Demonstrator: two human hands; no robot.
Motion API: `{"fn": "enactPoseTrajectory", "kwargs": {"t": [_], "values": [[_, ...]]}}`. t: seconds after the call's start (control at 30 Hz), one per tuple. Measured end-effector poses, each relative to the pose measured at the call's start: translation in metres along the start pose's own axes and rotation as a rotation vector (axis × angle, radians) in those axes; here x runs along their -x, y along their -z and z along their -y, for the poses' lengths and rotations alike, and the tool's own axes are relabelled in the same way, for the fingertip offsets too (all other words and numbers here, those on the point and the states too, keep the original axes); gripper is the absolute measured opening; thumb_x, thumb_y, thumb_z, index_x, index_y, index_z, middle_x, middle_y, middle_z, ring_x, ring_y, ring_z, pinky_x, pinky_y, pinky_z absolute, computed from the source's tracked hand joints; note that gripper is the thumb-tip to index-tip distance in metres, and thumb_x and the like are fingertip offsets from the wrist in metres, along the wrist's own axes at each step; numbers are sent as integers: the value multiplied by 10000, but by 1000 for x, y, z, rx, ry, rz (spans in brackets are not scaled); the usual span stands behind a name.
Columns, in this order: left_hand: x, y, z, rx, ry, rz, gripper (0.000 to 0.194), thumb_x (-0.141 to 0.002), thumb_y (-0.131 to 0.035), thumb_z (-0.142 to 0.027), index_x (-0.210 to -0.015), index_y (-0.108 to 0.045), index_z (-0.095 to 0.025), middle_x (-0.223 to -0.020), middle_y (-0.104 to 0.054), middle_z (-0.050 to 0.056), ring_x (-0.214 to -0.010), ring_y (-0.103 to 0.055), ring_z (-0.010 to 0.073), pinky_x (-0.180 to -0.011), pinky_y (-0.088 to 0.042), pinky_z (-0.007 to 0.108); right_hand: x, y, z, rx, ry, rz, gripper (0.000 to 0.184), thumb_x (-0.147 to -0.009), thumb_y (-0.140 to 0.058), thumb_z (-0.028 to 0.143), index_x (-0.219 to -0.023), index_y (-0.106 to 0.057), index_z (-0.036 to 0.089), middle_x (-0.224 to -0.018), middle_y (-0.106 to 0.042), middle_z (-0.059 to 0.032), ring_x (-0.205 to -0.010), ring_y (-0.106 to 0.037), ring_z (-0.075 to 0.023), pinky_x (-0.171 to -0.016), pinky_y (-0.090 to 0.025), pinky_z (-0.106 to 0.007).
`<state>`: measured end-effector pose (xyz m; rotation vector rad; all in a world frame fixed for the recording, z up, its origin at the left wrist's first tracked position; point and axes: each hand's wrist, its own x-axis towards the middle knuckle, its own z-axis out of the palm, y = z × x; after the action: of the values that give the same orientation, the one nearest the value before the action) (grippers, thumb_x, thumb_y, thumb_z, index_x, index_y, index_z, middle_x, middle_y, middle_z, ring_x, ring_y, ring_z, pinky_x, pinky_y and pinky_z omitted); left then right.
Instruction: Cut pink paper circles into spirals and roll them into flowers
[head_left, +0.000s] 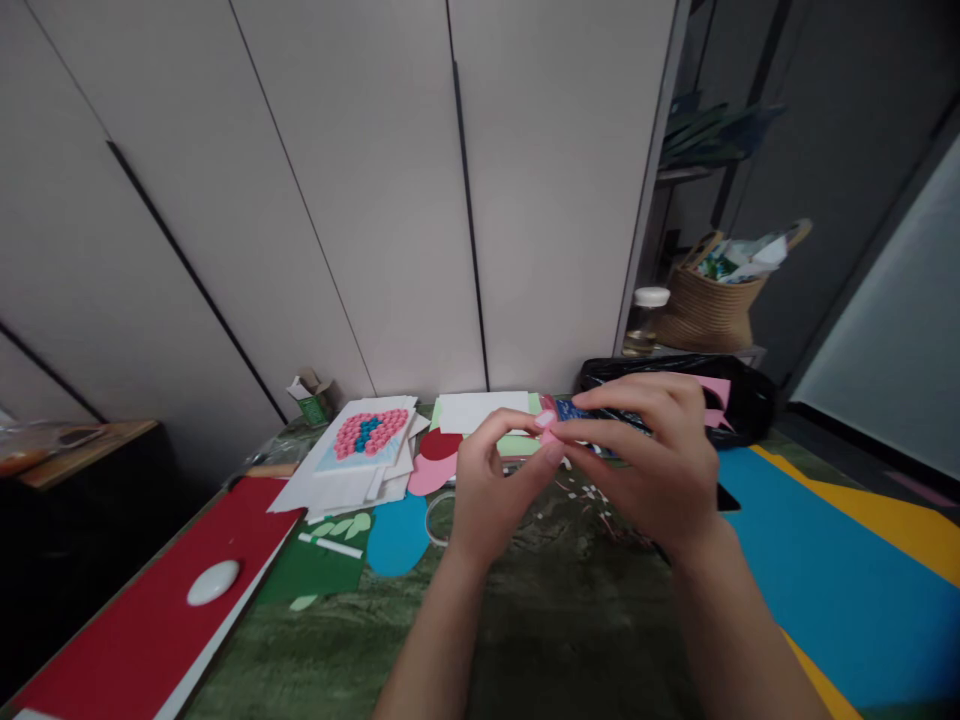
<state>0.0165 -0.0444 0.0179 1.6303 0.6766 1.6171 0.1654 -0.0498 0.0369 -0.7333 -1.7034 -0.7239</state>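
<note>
A small pink paper piece [547,420], rolled or folded, is held up above the table in front of me. My left hand [489,485] pinches it between thumb and forefinger. From the other side, my right hand [652,465] has its fingertips closed on the same piece, its upper finger reaching out above it. Below and to the left of my left hand are a roll of tape [438,520] and a blue paper circle [397,536]. Pink and dark red paper rounds [433,474] lie just beyond. White and pink paper scraps [589,495] are scattered under my right hand.
On the left, a picture with pink and blue paper rolls [367,436] tops a paper stack. Nearer are red sheets [150,610], a white mouse [214,583] and a glue-like white stick [330,545]. Blue sheets [847,580] and a black bag [750,400] occupy the right.
</note>
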Motion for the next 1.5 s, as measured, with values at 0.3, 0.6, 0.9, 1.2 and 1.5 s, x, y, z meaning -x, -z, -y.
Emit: {"fn": "enactPoseTrajectory", "kwargs": {"t": [0.3, 0.6, 0.9, 1.2, 1.5], "values": [[-3, 1, 6, 42, 40, 47, 103, -758, -637, -280, -822, -627, -200, -822, -635, 20, -787, -564, 149, -677, -433, 261, -1, 3, -3, -56, 9, 57, 126, -721, -704, 211, -810, -667, 291, -870, -674, -5, -863, -555, -210, -746, -414, -409], [-3, 1, 9, -13, -51, 75, 90, -764, -635, -237, -842, -669, -209, -900, -645, 50, -845, -566, 156, -735, -446, 294, 0, 3, -4, -75, -7, 51, 138, -712, -711, 197, -818, -669, 275, -867, -677, -20, -855, -550, -219, -726, -413, -414], [-3, 0, 7, -19, -4, 67, 74, -748, -650, -266, -799, -646, -213, -844, -622, 33, -817, -560, 154, -704, -447, 292, 0, 4, -4, -68, -18, 39, 107, -721, -704, 210, -798, -672, 277, -854, -678, -8, -847, -555, -210, -734, -411, -409], [-1, 1, -1, -216, -81, 29, 53, -753, -644, -263, -785, -649, -221, -817, -639, 34, -806, -561, 172, -718, -429, 322, 1, 3, -4, 7, 8, 22, 106, -724, -707, 237, -795, -669, 307, -855, -675, 8, -866, -552, -210, -754, -409, -405], [2, 3, -16, -439, -200, 5, 50, -768, -627, -227, -813, -647, -234, -809, -651, 20, -804, -554, 172, -737, -402, 333, -1, 6, 3, 69, 20, 2, 156, -707, -719, 199, -803, -679, 315, -850, -687, 18, -846, -564, -215, -771, -418, -418]]}}
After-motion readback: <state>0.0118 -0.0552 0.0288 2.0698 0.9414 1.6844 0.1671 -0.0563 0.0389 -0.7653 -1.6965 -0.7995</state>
